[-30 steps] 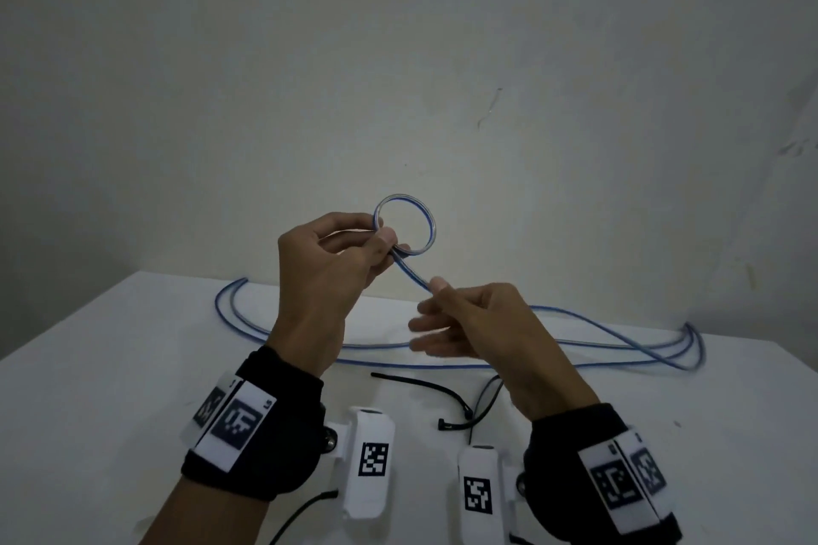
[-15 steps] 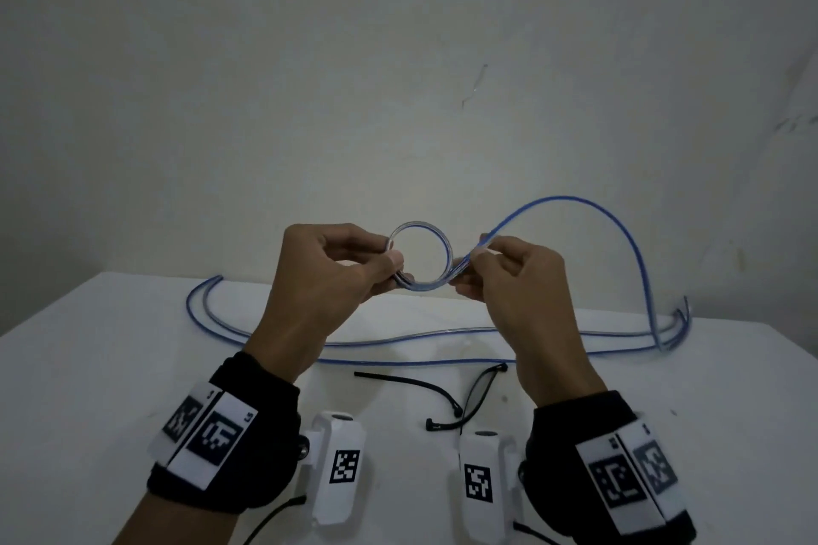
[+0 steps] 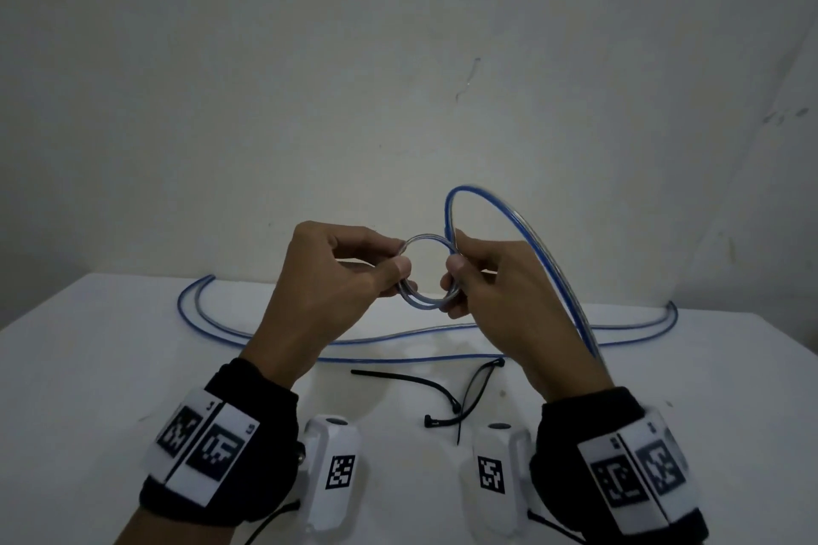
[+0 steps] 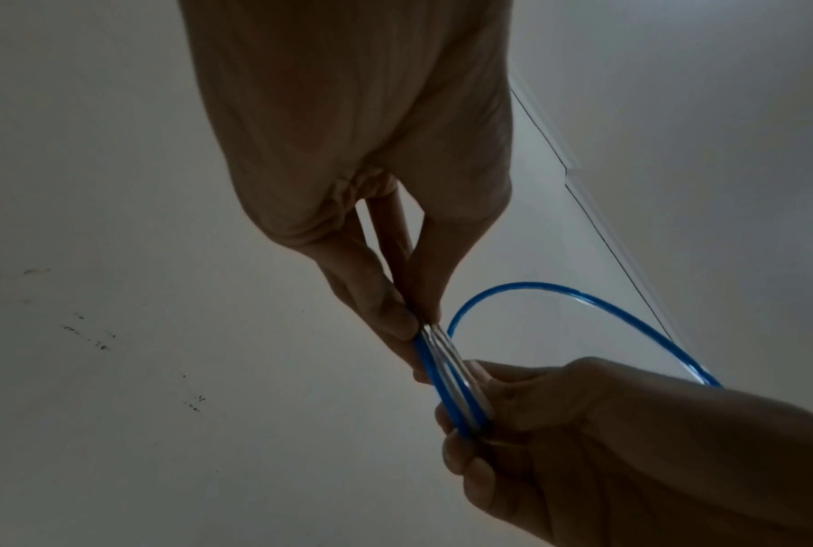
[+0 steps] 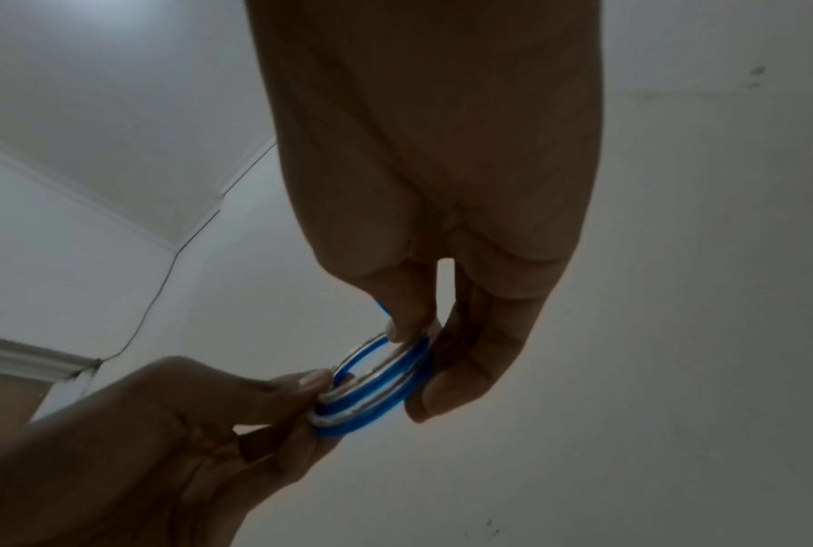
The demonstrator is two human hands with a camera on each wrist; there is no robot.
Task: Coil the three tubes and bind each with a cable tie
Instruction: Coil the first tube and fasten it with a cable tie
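Both hands pinch the small tube coil (image 3: 426, 270), left hand (image 3: 336, 279), right hand (image 3: 495, 283) hiding its sides.

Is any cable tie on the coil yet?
No: in the head view the cable ties lie loose on the table, while both hands pinch the bare coil.

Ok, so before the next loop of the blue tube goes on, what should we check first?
1. Left hand pinches the coil: ok.
2. Right hand grips the coil's other side: ok.
3. Wraps lie side by side, not crossed: ok.
4. Loose tube arcs free for another turn: ok.
5. Cable ties on the table near the hands: ok.
6. How much tube remains: cannot tell.
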